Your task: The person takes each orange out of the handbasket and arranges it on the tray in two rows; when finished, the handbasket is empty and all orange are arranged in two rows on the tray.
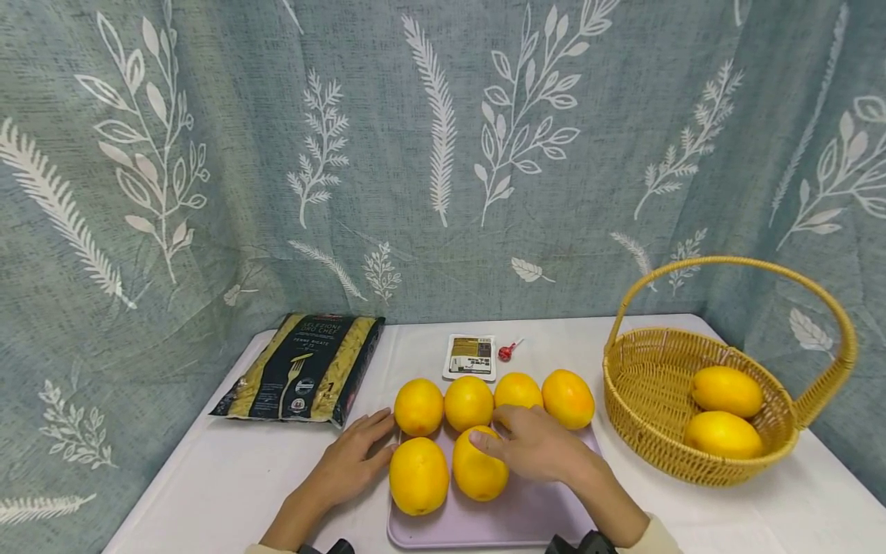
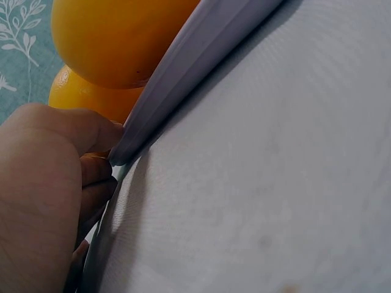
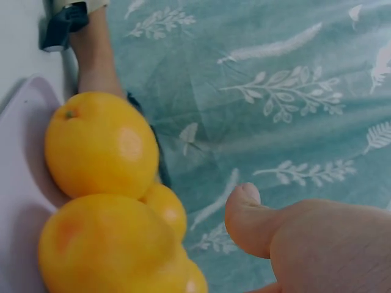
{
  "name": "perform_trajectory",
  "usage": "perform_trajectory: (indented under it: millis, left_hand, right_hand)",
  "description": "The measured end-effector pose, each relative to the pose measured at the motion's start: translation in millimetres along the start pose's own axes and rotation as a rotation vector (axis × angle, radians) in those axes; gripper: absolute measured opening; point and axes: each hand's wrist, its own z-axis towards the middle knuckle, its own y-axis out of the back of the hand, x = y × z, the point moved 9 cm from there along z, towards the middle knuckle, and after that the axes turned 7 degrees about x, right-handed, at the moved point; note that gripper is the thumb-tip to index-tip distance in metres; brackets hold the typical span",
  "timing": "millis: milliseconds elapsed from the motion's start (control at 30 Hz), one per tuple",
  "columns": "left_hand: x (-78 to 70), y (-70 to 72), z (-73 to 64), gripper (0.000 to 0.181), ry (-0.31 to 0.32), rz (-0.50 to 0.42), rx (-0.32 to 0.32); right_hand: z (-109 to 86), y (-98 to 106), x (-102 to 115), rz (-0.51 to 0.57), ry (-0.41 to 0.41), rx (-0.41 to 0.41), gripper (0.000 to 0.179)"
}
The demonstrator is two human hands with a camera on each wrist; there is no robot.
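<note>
Several oranges stand in two rows on a lilac tray (image 1: 526, 514); the front row holds a left orange (image 1: 418, 477) and a right orange (image 1: 481, 473). My right hand (image 1: 543, 446) is over the right one, thumb across its top, fingers towards the back row. In the right wrist view, the thumb (image 3: 247, 223) stands apart from the nearby oranges (image 3: 101, 146); the other fingers are mostly out of view. My left hand (image 1: 353, 458) lies at the tray's left edge. In the left wrist view its thumb touches the tray rim (image 2: 165, 79); its fingers are partly hidden.
A wicker basket (image 1: 644, 442) with a tall handle holds two oranges (image 1: 723, 435) on the right. A bag of penne (image 1: 304, 369) lies back left. Behind the tray are a small flat packet (image 1: 470, 357) and a red lollipop (image 1: 506, 352). Patterned curtains (image 1: 388, 154) surround the table.
</note>
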Motion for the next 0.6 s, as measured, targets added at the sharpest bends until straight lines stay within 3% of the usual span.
perform_trajectory:
  millis: [133, 300, 467, 600]
  left_hand:
    - [0.3, -0.6, 0.3, 0.049, 0.001, 0.000, 0.004]
    - [2.2, -1.4, 0.5, 0.049, 0.006, -0.002, 0.009]
    - [3.0, -1.8, 0.9, 0.049, 0.003, -0.005, 0.007]
    - [1.9, -1.1, 0.6, 0.048, -0.003, 0.001, -0.001]
  right_hand:
    - [-2.9, 10.4, -0.7, 0.024, -0.003, -0.043, 0.048]
    - [-6.6, 23.8, -6.7, 0.092, -0.055, -0.088, 0.062]
    - [-8.5, 39.0, -7.3, 0.133, -0.003, -0.151, 0.054]
    - [-11.7, 52.1, -9.1, 0.095, 0.023, -0.224, 0.042]
